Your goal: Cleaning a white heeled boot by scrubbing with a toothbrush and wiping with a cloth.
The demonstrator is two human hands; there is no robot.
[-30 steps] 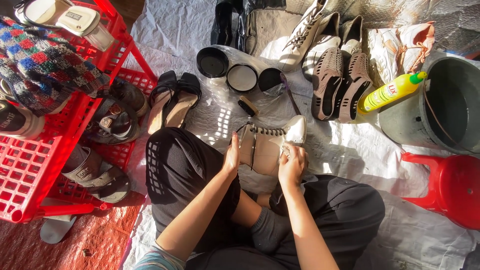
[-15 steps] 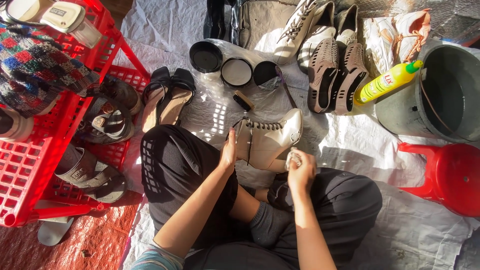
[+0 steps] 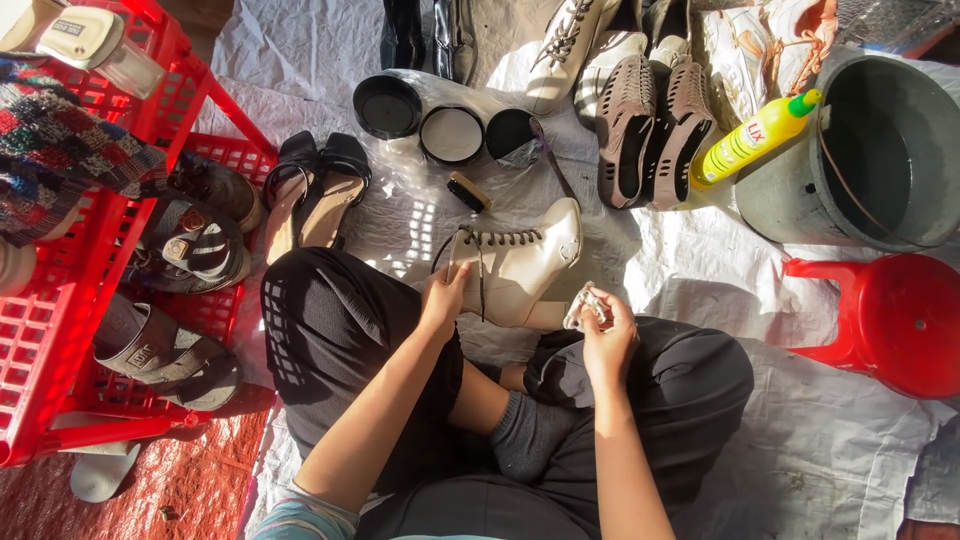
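A cream lace-up boot (image 3: 520,265) is steadied on the lap, over the white sheet (image 3: 700,280), by the left hand (image 3: 443,297), whose fingers are closed on its laced top. A small crumpled cloth (image 3: 583,305) is pinched in the right hand (image 3: 607,335), just beside the boot's heel. The boot could be tipped off the knee if the hold is loosened, and the open polish tins (image 3: 450,133) nearby could be knocked by it.

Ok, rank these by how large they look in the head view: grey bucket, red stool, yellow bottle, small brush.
1. grey bucket, cut off by the frame edge.
2. red stool, also cut off, so nearly level with the bucket.
3. yellow bottle.
4. small brush.
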